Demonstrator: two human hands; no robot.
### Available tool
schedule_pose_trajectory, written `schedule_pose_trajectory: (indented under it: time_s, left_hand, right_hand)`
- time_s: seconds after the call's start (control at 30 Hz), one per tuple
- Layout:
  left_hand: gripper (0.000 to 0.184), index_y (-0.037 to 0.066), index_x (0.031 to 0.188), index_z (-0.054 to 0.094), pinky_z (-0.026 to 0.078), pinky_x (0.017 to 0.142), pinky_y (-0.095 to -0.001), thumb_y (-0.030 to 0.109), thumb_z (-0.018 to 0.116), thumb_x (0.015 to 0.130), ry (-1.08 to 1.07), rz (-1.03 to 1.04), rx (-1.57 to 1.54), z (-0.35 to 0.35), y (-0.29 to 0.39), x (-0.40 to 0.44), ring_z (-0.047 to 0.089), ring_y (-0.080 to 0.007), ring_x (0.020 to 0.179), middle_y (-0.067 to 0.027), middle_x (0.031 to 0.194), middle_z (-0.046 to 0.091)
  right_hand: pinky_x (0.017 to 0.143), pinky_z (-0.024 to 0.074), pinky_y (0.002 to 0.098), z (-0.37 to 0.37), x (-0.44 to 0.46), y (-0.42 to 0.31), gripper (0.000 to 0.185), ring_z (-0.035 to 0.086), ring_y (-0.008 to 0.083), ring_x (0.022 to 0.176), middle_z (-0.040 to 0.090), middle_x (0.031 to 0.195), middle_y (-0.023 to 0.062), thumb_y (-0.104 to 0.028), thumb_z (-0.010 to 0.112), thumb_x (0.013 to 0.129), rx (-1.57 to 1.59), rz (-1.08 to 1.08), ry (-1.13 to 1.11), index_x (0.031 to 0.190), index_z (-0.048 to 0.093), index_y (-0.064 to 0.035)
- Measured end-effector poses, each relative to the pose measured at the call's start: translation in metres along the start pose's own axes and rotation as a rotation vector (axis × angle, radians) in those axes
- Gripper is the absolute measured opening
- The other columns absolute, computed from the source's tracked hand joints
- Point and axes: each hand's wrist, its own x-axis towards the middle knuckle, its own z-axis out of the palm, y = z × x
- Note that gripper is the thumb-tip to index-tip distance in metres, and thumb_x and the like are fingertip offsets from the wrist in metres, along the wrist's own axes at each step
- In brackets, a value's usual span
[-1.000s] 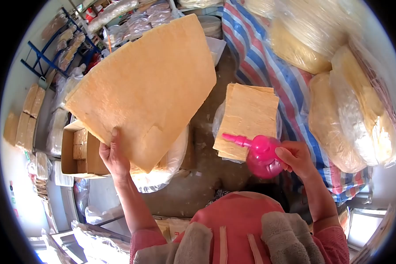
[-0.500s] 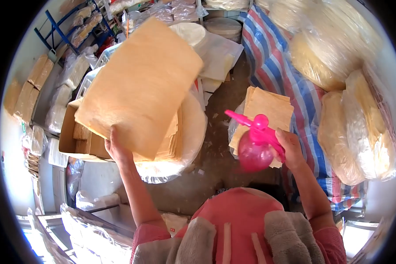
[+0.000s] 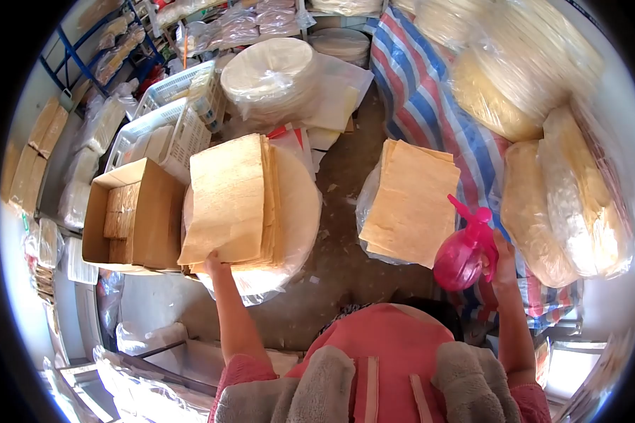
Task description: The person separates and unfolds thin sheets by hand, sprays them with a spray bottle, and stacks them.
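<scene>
My left hand (image 3: 219, 262) is at the near edge of a stack of tan rectangular sheets (image 3: 226, 190), its thumb over the edge of the top sheet and its fingers closed on it. This stack rests on a broad round pale bundle (image 3: 300, 190) wrapped in plastic. My right hand (image 3: 501, 261) grips a pink spray bottle (image 3: 458, 261), held upright with its nozzle pointing up and left. Beside the bottle, a second stack of tan sheets (image 3: 409, 197) lies on a plastic-wrapped base.
An open cardboard box (image 3: 164, 218) with tan bundles stands left of the left stack. Behind it are white plastic baskets (image 3: 180, 137) and a wrapped round stack (image 3: 271, 74). Striped tarpaulin (image 3: 430, 92) and large plastic-wrapped bundles (image 3: 536, 211) line the right side.
The tan sheet raised in my left hand has come down onto the left stack, uncovering the baskets and box. My right hand has moved the spray bottle right and slightly down.
</scene>
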Motion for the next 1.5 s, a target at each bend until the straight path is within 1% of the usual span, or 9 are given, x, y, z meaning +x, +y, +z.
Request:
schedule_pose_trajectory:
  time_s: [0.37,0.5,0.57,0.67,0.7,0.77,1.13,1.23,1.5]
  left_hand:
    - [0.038,0.0,0.111,0.047,0.049,0.08,-0.0448,0.018,0.064,0.082,-0.197,-0.098,0.237,-0.022,0.017,0.003,0.054,-0.0303,0.099,-0.0142,0.108,0.054]
    - [0.048,0.0,0.114,0.047,0.044,0.083,-0.0441,0.017,0.068,0.075,0.486,1.196,1.595,0.017,-0.007,-0.131,0.053,-0.0357,0.097,-0.0165,0.107,0.055]
    - [0.044,0.0,0.115,0.047,0.045,0.08,-0.0416,0.009,0.063,0.075,-0.026,1.552,1.284,0.029,-0.071,-0.14,0.053,-0.0361,0.089,-0.0165,0.109,0.053]
    - [0.052,0.002,0.129,0.038,0.043,0.087,-0.0418,0.006,0.053,0.08,-0.801,0.259,0.895,0.06,-0.198,-0.178,0.053,-0.0347,0.098,-0.0205,0.119,0.048]
    - [0.06,0.001,0.132,0.033,0.041,0.089,-0.0399,0.012,0.057,0.079,-1.007,0.978,1.367,0.062,-0.242,-0.172,0.052,-0.0351,0.103,-0.0228,0.127,0.041]
    - [0.061,-0.001,0.128,0.037,0.039,0.091,-0.0395,0.017,0.062,0.075,-0.898,0.433,1.357,0.079,-0.304,-0.189,0.05,-0.0347,0.108,-0.0218,0.129,0.042]
    - [0.031,-0.003,0.09,0.059,0.047,0.065,-0.0335,0.014,0.071,0.067,-0.797,-0.202,1.19,0.06,-0.302,-0.219,0.059,-0.0212,0.069,-0.0143,0.075,0.062]
    - [0.047,-0.001,0.107,0.052,0.043,0.082,-0.0367,0.016,0.071,0.068,-0.593,0.776,1.746,0.026,-0.315,-0.243,0.054,-0.0252,0.096,-0.018,0.105,0.056]
    - [0.085,0.011,0.141,0.015,0.009,0.106,-0.0544,0.027,0.066,0.074,-1.681,1.001,2.063,0.064,-0.351,-0.358,0.004,-0.0314,0.136,-0.0116,0.147,0.007]
  right_hand:
    - [0.038,0.0337,0.022,-0.061,0.026,0.022,0.042,0.045,0.0081,0.041,0.049,0.05,0.0015,-0.043,0.049,0.088,-0.316,0.245,-0.035,0.074,0.062,-0.0055]
    - [0.043,0.0345,0.0222,-0.067,0.057,0.046,0.038,0.046,0.0068,0.047,0.049,0.052,0.0007,-0.041,0.054,0.086,-0.846,0.215,-0.269,0.078,0.064,-0.005]
    - [0.043,0.0353,0.0216,-0.066,0.067,0.039,0.036,0.047,0.0078,0.047,0.051,0.054,0.0012,-0.038,0.052,0.087,-0.751,0.144,-0.242,0.08,0.063,-0.0045]
    - [0.04,0.0351,0.0229,-0.088,0.087,0.026,0.041,0.045,0.0096,0.042,0.051,0.054,0.0031,-0.038,0.046,0.091,-0.359,0.195,-0.079,0.073,0.058,-0.0032]
    - [0.039,0.035,0.0233,-0.095,0.089,0.024,0.041,0.044,0.01,0.041,0.05,0.053,0.0034,-0.038,0.044,0.092,-0.253,0.175,-0.034,0.072,0.056,-0.0039]
    - [0.037,0.0348,0.0243,-0.106,0.096,0.022,0.042,0.043,0.0107,0.039,0.049,0.053,0.0039,-0.038,0.042,0.093,-0.044,0.132,0.055,0.069,0.054,-0.0053]
    - [0.038,0.0344,0.0243,-0.158,0.078,0.065,0.048,0.046,0.0085,0.041,0.049,0.048,0.0014,-0.042,0.052,0.087,-0.562,0.296,-0.046,0.059,0.055,-0.0035]
    - [0.04,0.0361,0.0231,-0.138,0.073,0.047,0.045,0.047,0.0082,0.043,0.049,0.049,0.001,-0.042,0.053,0.086,-0.736,0.378,-0.268,0.064,0.06,-0.0034]
    - [0.038,0.0341,0.0214,-0.142,0.09,0.056,0.037,0.043,0.007,0.041,0.049,0.053,0.0,-0.038,0.048,0.09,-0.286,0.265,-0.207,0.081,0.061,-0.0044]
